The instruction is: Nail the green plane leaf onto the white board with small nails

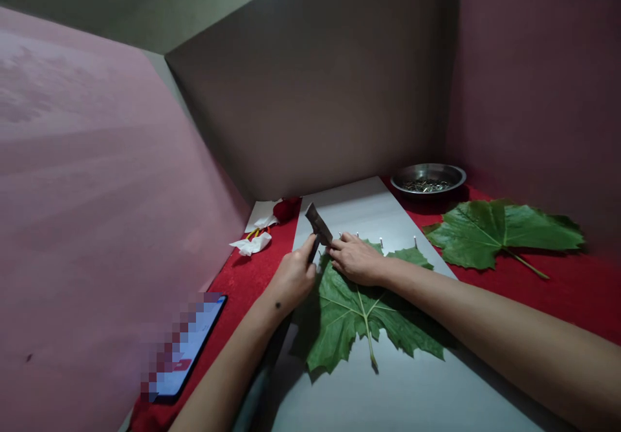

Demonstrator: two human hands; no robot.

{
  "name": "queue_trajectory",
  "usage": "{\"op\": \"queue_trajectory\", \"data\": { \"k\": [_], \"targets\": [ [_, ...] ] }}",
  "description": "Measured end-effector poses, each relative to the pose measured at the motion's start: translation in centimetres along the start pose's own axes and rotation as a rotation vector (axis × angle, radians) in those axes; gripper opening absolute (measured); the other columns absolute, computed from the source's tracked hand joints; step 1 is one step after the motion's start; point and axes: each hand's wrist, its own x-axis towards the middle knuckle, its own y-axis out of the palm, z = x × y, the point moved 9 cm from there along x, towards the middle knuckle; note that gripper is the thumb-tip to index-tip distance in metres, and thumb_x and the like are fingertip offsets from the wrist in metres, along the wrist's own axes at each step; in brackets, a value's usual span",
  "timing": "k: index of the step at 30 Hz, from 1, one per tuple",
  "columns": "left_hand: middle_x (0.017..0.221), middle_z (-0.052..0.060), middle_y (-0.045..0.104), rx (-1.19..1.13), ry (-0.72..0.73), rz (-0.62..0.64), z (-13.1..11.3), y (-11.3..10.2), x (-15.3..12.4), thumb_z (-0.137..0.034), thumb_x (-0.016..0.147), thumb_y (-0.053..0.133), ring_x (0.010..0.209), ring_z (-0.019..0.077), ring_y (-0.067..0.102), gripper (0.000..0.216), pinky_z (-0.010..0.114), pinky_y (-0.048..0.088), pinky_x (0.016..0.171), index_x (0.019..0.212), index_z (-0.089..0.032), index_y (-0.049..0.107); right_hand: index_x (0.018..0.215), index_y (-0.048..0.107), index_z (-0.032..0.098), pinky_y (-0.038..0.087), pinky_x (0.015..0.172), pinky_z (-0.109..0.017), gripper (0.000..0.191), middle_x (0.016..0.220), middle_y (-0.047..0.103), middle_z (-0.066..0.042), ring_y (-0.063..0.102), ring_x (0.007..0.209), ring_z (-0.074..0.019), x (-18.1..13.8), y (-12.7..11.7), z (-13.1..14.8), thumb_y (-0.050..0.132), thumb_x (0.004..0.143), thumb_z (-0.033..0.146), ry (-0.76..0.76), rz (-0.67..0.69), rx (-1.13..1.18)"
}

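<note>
A large green leaf (356,315) lies flat on a white board (369,212), with several nails (381,242) standing along its top edge. My left hand (292,277) is closed round the handle of a small hammer (319,225), its dark head raised over the leaf's top left corner. My right hand (355,259) rests on the leaf's upper part, fingertips pinched together right under the hammer head; what they pinch is too small to make out.
A second large leaf (499,231) lies on the red cloth at the right. Behind it sits a metal bowl (429,178) of small metal pieces. Crumpled tissue (252,244), a red object (286,209) and a phone (187,348) lie at the left. Walls close in on three sides.
</note>
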Motion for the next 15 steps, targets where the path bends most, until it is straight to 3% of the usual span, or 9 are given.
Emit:
{"op": "queue_trajectory", "data": {
  "k": [2,6,8,12,15],
  "targets": [
    [0.114,0.012,0.064,-0.017,0.005,-0.034,-0.4,-1.3,-0.1,-0.010,0.077,0.043,0.101,0.0222,0.061,0.059,0.031,0.048,0.086,0.136,-0.010,0.041,0.113,0.058,0.017,0.038,0.082,-0.041,0.032,0.109,0.057,-0.011,0.043,0.097,-0.0272,0.0,0.0,0.0,0.041,0.091,0.034,-0.009,-0.009,-0.004],
    [0.131,0.010,0.052,-0.006,0.058,-0.239,-1.4,-4.7,-0.8,-0.017,0.079,0.042,0.120,0.0216,0.049,0.058,0.033,0.037,0.100,0.137,-0.011,0.039,0.112,0.056,0.016,0.037,0.082,-0.040,0.031,0.108,0.057,-0.010,0.043,0.096,-0.0263,0.1,0.2,0.0,0.042,0.091,0.033,-0.025,0.004,-0.001],
    [0.132,0.011,0.052,0.013,0.043,-0.224,-1.0,-3.8,-0.7,-0.015,0.078,0.042,0.118,0.0218,0.050,0.059,0.033,0.038,0.100,0.138,-0.012,0.039,0.111,0.057,0.017,0.037,0.082,-0.040,0.030,0.108,0.057,-0.011,0.043,0.097,-0.0262,0.1,0.1,0.0,0.043,0.091,0.033,-0.025,0.008,0.005],
    [0.111,0.017,0.064,0.049,-0.053,-0.005,1.0,0.4,-0.1,-0.009,0.074,0.041,0.102,0.0243,0.061,0.062,0.034,0.046,0.087,0.136,-0.006,0.040,0.110,0.059,0.019,0.037,0.081,-0.040,0.029,0.106,0.057,-0.010,0.043,0.097,-0.0267,0.0,0.0,0.0,0.042,0.091,0.033,-0.006,0.003,0.016],
    [0.101,0.012,0.068,-0.017,-0.081,-0.020,1.6,0.0,-0.3,-0.012,0.076,0.043,0.089,0.0217,0.064,0.061,0.030,0.049,0.078,0.137,-0.010,0.039,0.112,0.059,0.018,0.037,0.082,-0.040,0.031,0.108,0.057,-0.011,0.043,0.097,-0.0267,0.0,0.0,0.1,0.041,0.091,0.033,-0.005,0.021,0.015]
  ]
}}
